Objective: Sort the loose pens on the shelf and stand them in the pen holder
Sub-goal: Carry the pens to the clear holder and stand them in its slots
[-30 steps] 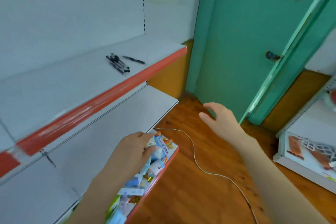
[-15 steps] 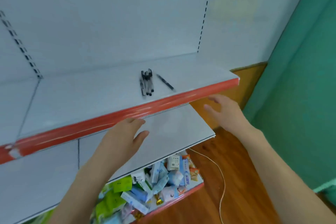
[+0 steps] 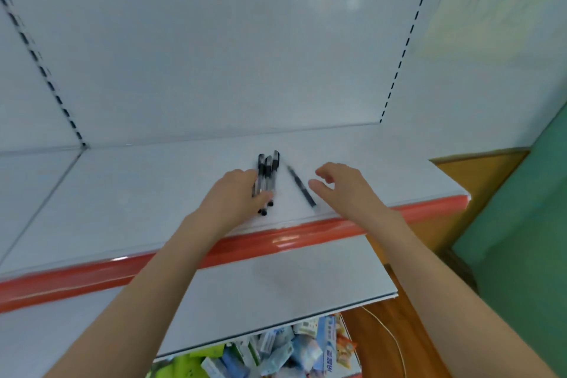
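Movement: both hands have come up from below the red edge strip (image 3: 306,236) onto the shelf (image 3: 153,187) within the last half second; the pens have not shifted.
Risk, bundle: the pen bundle (image 3: 267,173) is loose, with uneven ends. A partial grasp would likely lift some pens and scatter the rest.
Risk, edge: the single pen (image 3: 302,190) lies at an angle, its near end close to the red strip. A careless sweep by the right hand could roll it off onto the lower shelf (image 3: 291,285) or among the packets (image 3: 276,353) below.
Risk, destination: no pen holder is in view, so the pens would have to be carried while it is found.
Left hand (image 3: 234,195): laid against the bundle's left side, thumb across the pens' near part, two pen ends showing beyond it. Whether the fingers have closed round the bundle cannot be told.
Right hand (image 3: 343,186): empty, fingers (image 3: 322,169) loosely bent and spread.
Bundle position: touching the left fingers, caps extending past the fingertips.
Single pen position: just beside the right thumb, not touching, between the two hands.
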`<state>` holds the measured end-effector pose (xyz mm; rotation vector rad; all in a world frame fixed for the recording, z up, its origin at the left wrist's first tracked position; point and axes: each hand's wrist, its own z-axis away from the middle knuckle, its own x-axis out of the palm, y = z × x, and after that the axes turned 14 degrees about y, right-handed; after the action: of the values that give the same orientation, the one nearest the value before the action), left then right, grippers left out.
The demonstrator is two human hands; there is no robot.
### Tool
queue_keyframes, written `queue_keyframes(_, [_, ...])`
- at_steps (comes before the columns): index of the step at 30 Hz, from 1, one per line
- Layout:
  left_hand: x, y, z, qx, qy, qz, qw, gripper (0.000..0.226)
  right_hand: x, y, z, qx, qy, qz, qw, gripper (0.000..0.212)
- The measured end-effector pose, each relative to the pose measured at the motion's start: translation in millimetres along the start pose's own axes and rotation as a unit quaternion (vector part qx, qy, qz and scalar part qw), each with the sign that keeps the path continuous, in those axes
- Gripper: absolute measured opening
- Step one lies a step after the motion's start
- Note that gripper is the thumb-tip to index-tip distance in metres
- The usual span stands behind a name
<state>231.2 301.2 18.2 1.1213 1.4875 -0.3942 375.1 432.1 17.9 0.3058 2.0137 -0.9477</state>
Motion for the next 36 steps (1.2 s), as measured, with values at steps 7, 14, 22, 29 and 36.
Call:
queue_keyframes(7, [16.8, 16.5, -34.4, -0.054, -0.009, -0.091, 0.994, 0.037, 14.4, 4.4, -39.5, -0.014, -0.078, 0.080, 0.994, 0.033])
queue_keyframes(14, [23.6, 28.2, -43.9, -0.183, 0.002, -0.085, 0.979, 0.028, 13.9, 5.7, -70.9, -0.055, -0.140, 0.178, 0.973, 0.031])
queue_keyframes(22, [21.3, 25.2, -43.2, -0.213, 0.031, -0.065, 0.974, 0.013, -1.8, 20.7, -90.1, 0.012, -0.115, -0.084, 0.990, 0.014])
queue_keyframes(29, [-32.2, 42.8, 1.0, -0.269, 0.143, 0.432, 0.849, 0.012, -24.9, -26.7, -72.3, 0.037, -0.075, -0.479, 0.874, 0.007])
queue_keyframes(36, [-46.6, 30.1, 108.4, -0.335, 0.258, 0.494, 0.760, 0.012, 20.1, -103.2, -0.1, -0.064, -0.258, -0.502, 0.823, 0.016])
